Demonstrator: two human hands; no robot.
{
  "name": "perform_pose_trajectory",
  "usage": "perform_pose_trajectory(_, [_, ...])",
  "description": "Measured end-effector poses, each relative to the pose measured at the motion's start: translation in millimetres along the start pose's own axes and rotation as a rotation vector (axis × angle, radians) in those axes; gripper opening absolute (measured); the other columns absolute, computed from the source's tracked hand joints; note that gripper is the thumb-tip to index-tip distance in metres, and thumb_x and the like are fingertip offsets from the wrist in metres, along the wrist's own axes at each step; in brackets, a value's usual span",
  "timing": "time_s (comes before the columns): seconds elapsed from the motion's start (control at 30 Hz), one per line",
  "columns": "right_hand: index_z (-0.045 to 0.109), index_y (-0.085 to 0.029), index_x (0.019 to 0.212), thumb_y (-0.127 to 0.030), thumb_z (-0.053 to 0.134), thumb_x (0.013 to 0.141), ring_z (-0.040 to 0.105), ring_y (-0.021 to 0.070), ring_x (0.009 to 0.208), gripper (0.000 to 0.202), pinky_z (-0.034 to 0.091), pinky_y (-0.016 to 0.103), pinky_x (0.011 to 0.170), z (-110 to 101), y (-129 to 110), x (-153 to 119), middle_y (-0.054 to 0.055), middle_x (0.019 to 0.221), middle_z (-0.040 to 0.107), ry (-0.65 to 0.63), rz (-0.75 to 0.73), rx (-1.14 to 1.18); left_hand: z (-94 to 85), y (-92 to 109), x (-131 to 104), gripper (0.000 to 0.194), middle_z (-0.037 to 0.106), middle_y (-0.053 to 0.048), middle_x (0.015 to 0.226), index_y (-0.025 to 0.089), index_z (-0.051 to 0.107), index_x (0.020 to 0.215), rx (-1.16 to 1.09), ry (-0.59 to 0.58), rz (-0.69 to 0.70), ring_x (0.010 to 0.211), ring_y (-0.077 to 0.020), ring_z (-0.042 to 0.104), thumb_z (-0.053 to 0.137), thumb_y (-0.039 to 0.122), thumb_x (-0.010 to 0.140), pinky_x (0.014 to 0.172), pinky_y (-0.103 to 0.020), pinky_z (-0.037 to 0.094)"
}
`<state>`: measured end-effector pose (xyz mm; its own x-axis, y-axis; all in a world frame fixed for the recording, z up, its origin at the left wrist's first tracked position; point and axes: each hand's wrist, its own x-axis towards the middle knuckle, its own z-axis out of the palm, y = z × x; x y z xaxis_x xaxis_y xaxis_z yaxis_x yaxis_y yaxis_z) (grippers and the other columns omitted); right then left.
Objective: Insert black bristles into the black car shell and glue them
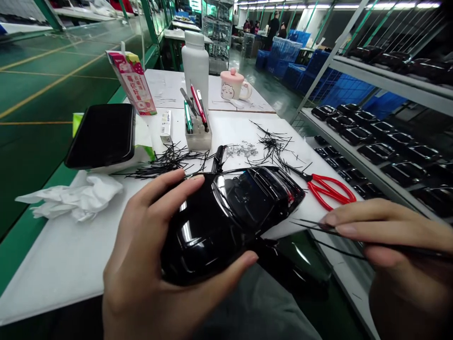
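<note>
Left hand (141, 255) around model car (208, 231) — tweezers (318, 228) in right hand (403, 233)

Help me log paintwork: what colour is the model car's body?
Black body, clearest in the head view.

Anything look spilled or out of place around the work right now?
Yes, mildly: thin black strips lie strewn in two loose heaps, with silvery flecks scattered between them. A crumpled white tissue lies loose on the left. The black model car in the left hand shows no obvious damage.
</note>
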<state>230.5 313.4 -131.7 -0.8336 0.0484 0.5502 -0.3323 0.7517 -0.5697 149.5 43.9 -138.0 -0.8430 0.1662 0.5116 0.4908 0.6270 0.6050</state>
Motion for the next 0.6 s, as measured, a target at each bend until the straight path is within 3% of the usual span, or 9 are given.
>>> perform_pose_trajectory(0.13, [0.074, -0.045, 0.109, -0.033, 0.067, 0.098, 0.076, 0.0243, 0.092, 0.018, 0.063, 0.041, 0.075, 4, -18, 7, -0.005, 0.106, 0.079, -0.003, 0.026, 0.005, 4.1, 10, 0, 0.064, 0.052, 0.014, 0.147, 0.058, 0.048, 0.139, -0.035, 0.071, -0.053, 0.142, -0.0381, 0.047, 0.068, 0.074, 0.080, 0.130, -0.057, 0.033])
perform_pose_trajectory(0.23, [0.071, -0.042, 0.114, -0.027, 0.066, 0.099, 0.076, 0.0222, 0.096, 0.022, 0.063, 0.038, 0.079, -4, -14, 8, -0.005, 0.114, 0.078, -0.102, -0.049, -0.085, 6.0, 14, 0, 0.067, 0.052, 0.013, 0.148, 0.054, 0.050, 0.138, -0.042, 0.085, -0.044, 0.142, -0.0399, 0.047, 0.071, 0.074, 0.078, 0.130, -0.060, 0.032])
perform_pose_trajectory(0.4, [0.071, -0.039, 0.119, -0.023, 0.072, 0.094, 0.077, 0.0200, 0.095, 0.030, 0.064, 0.033, 0.082, -18, -3, 10, -0.005, 0.117, 0.077, -0.126, -0.187, -0.200, 7.7, 15, 0, 0.069, 0.050, 0.013, 0.150, 0.053, 0.048, 0.141, -0.036, 0.103, -0.014, 0.144, -0.0387, 0.045, 0.068, 0.075, 0.079, 0.134, -0.058, 0.027])
perform_pose_trajectory(0.5, [0.072, -0.036, 0.124, -0.017, 0.074, 0.091, 0.076, 0.0158, 0.096, 0.038, 0.061, 0.025, 0.087, -20, -6, 11, -0.005, 0.122, 0.075, -0.160, -0.302, -0.297, 9.4, 13, -1, 0.072, 0.048, 0.010, 0.151, 0.046, 0.050, 0.144, -0.030, 0.111, 0.037, 0.145, -0.0385, 0.044, 0.068, 0.072, 0.079, 0.135, -0.058, 0.026])
perform_pose_trajectory(0.6, [0.070, -0.030, 0.128, -0.017, 0.073, 0.094, 0.072, 0.0148, 0.107, 0.037, 0.055, 0.024, 0.099, -19, -16, 11, -0.004, 0.129, 0.072, -0.169, -0.313, -0.382, 7.8, 9, 0, 0.075, 0.048, 0.009, 0.151, 0.046, 0.048, 0.145, -0.020, 0.092, 0.068, 0.144, -0.0371, 0.046, 0.067, 0.074, 0.078, 0.134, -0.056, 0.031])
